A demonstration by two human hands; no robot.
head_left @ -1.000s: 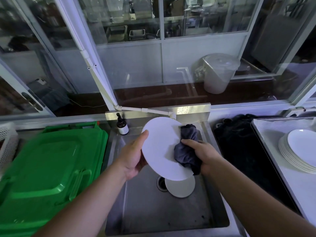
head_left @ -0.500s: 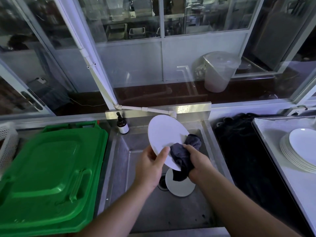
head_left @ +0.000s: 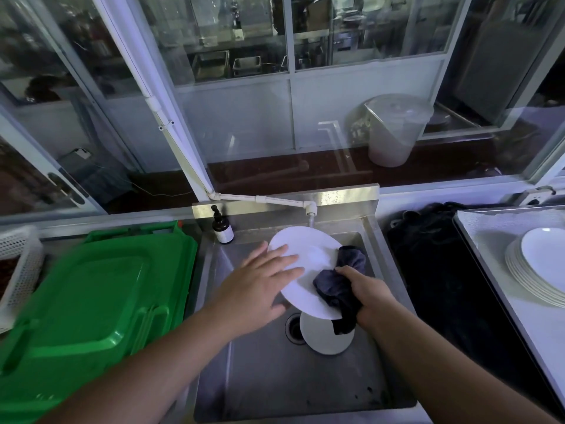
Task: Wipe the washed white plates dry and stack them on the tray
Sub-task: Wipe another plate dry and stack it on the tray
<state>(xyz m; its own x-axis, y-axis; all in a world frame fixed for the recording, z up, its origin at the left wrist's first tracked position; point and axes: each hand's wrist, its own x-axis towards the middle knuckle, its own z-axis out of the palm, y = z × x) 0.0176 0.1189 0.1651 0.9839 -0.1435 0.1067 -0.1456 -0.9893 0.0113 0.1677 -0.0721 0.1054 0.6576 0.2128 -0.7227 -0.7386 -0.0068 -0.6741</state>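
At the far left a white perforated basket (head_left: 18,270) sits at the frame edge, and beside it one large green plastic lid (head_left: 88,310) covers the bench left of the sink. One dark pump bottle (head_left: 222,228) stands at the sink's back left corner. Over the steel sink (head_left: 275,381) the left hand (head_left: 260,283) lies flat on the white plate (head_left: 308,270), its fingers (head_left: 281,260) spread across the plate's left part and the thumb down at the lower rim. The plate is held above the basin, tilted, its flat face turned up toward the camera; its long axis as seen runs from upper left, near the tap, to lower right. The right hand (head_left: 365,293) has its fingers curled tight round one dark cloth (head_left: 339,283), pressing it against the plate's right edge, with a tail of cloth hanging below the rim. One more white plate lies in the sink (head_left: 324,341) by the drain, partly hidden by the held one. Further right a black mat (head_left: 443,286) covers the bench, then one metal tray (head_left: 489,240) carries a single stack of white plates (head_left: 538,270), several high; their exact count cannot be told.
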